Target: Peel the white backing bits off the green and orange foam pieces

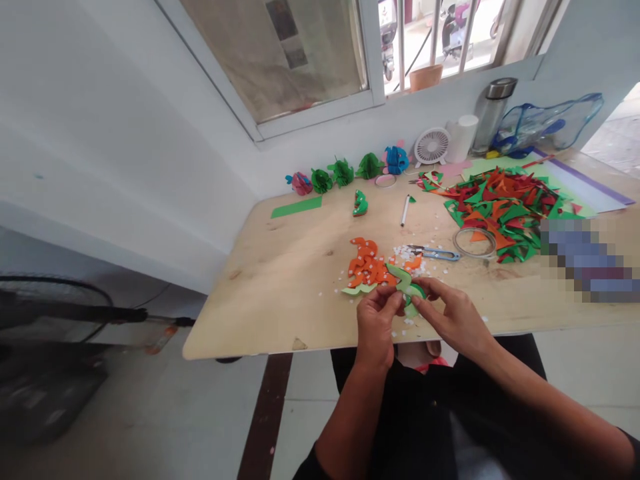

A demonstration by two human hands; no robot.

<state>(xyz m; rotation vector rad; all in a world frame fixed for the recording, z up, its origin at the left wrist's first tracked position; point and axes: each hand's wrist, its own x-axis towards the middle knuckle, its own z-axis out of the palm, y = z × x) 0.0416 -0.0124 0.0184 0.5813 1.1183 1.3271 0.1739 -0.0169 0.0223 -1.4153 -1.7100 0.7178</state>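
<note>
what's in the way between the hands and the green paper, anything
Nothing visible: the left hand and right hand both have their fingers on the green paper. The orange pieces lie on the table beyond the left hand, not in between.

The tabletop (260, 287) gives passage leftward; orange paper pieces (369, 265) obstruct ahead.

White fan (433, 145), white cylinder (465, 137) and metal-capped bottle (491, 117) stand on the tabletop (280, 287), far edge; a blue-trimmed clear bag (555, 125) sits beside the bottle, toward the far right corner.
</note>
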